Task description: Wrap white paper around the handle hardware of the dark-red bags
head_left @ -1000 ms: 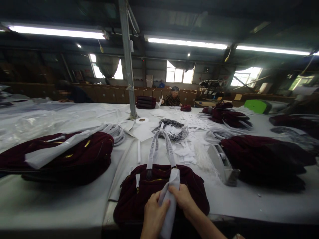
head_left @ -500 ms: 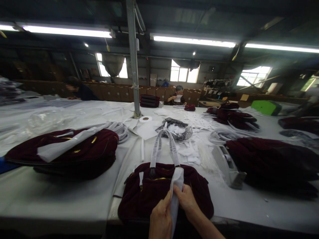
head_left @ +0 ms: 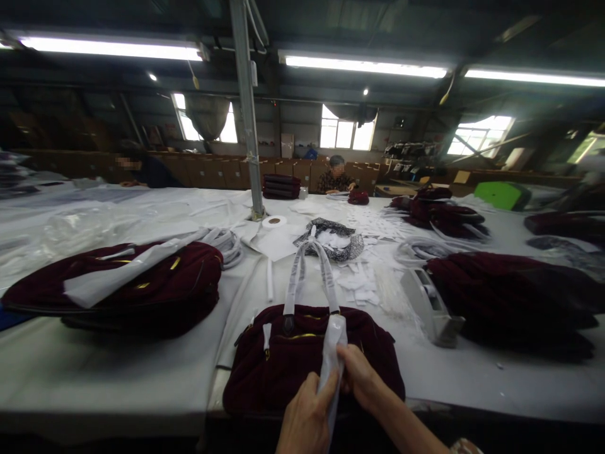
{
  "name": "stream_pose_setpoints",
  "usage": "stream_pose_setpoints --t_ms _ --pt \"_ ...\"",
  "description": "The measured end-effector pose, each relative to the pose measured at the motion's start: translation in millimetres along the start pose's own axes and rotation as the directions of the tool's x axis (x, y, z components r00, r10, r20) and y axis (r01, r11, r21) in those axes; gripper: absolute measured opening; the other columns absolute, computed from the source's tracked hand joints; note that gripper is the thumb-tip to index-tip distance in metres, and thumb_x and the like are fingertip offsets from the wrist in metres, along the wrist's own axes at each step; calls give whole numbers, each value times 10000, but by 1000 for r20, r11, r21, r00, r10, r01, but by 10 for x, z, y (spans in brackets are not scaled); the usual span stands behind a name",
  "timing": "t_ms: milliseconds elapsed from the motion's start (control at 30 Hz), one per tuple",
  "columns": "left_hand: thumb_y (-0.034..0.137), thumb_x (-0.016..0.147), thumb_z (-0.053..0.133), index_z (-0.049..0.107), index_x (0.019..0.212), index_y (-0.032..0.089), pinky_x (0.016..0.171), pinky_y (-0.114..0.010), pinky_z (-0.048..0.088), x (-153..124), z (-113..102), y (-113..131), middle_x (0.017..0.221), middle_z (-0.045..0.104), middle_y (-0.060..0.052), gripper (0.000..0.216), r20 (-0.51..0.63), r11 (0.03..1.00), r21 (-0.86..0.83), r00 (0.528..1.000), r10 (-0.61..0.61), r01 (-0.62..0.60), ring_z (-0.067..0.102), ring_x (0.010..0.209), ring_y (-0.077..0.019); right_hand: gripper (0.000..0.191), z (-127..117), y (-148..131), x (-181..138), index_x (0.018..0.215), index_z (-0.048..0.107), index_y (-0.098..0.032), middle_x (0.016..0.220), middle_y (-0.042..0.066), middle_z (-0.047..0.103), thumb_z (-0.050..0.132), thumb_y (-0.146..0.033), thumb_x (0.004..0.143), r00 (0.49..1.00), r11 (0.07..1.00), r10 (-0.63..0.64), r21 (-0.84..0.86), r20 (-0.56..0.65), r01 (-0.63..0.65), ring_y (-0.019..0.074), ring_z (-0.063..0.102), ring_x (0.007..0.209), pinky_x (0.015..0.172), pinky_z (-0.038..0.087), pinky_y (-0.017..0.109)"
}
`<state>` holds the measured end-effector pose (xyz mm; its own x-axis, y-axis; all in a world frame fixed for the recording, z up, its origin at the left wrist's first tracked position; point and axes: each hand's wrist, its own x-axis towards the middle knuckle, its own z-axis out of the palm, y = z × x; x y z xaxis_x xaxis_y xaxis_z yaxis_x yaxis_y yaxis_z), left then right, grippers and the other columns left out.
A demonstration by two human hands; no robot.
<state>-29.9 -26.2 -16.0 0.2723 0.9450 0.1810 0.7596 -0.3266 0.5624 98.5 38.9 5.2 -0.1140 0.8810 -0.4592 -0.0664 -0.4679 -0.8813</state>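
Observation:
A dark maroon handbag [head_left: 278, 372] with gold zips lies in front of me at the table's near edge. Its two handles [head_left: 299, 271], wrapped in whitish film, stretch away from me. A long whitish plastic sleeve [head_left: 334, 331] runs down over the bag's front toward me. My left hand [head_left: 307, 413] is closed around the lower part of this sleeve, thumb on top. Higher up, my right hand [head_left: 359, 378] pinches the sleeve's right edge. Some of the fingers of both hands are hidden behind the sleeve.
More maroon bags lie left [head_left: 142, 277] and right [head_left: 505, 302]. A grey tape dispenser [head_left: 432, 309] stands by the right pile. Paper scraps [head_left: 359, 284], a tape roll [head_left: 274, 221] and a metal post [head_left: 248, 120] are farther back. Two people sit across the table.
My right hand has shifted slightly up along the sleeve, and my left hand has moved a little. The person opposite has lowered a white sheet. The view has tilted slightly.

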Motion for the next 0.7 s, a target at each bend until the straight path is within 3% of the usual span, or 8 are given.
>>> stream_pose_setpoints --t_ms 100,233,333,433,500,633,700 --pt "86 806 317 429 1298 330 635 -235 449 13 -92 49 886 554 -80 561 81 998 44 996 -42 39 581 720 -162 407 8 -27 -47 628 495 -150 463 -26 467 392 -516 773 997 994 29 99 78 -37 59 372 338 315 227 172" --pt "90 799 332 482 1254 344 638 -251 455 18 -107 52 843 567 -71 542 51 995 34 994 -99 97 579 706 -171 368 22 -8 -87 666 517 -133 477 -52 458 647 -478 661 985 984 -154 -75 84 160 53 379 378 348 257 176" --pt "175 830 363 515 1239 279 738 -254 467 -22 -105 28 895 615 -77 449 -51 965 -237 990 -131 116 597 786 -177 391 36 -5 -85 629 500 -134 455 -54 445 670 -484 656 975 976 -211 -40 72 214 50 367 371 354 244 183" --pt "358 800 493 497 1247 194 770 -255 476 -86 -128 34 911 665 -69 477 -112 829 -495 928 -355 258 622 799 -192 401 44 -33 -71 670 518 -126 488 -35 490 674 -496 662 976 977 -202 83 85 195 50 390 386 363 241 177" --pt "412 781 515 505 1232 174 782 -270 479 -114 -149 65 945 680 -69 510 -121 777 -543 886 -447 318 635 826 -207 404 47 -59 -62 702 526 -122 510 -27 508 691 -488 652 979 976 -185 136 86 173 49 403 397 366 240 172" --pt "369 825 448 497 1257 238 973 -308 382 -98 -148 112 1253 564 -36 454 -169 806 -550 915 -365 220 523 1139 -225 413 51 -96 -49 694 511 -126 509 -28 505 704 -488 644 980 968 -176 196 90 156 44 398 403 368 234 169" --pt "323 837 430 491 1262 265 984 -306 374 -78 -115 89 1252 565 -13 434 -166 803 -567 929 -330 184 520 1146 -216 416 51 -101 -47 698 507 -129 512 -30 504 693 -499 655 978 966 -184 204 98 162 44 395 407 372 236 170"
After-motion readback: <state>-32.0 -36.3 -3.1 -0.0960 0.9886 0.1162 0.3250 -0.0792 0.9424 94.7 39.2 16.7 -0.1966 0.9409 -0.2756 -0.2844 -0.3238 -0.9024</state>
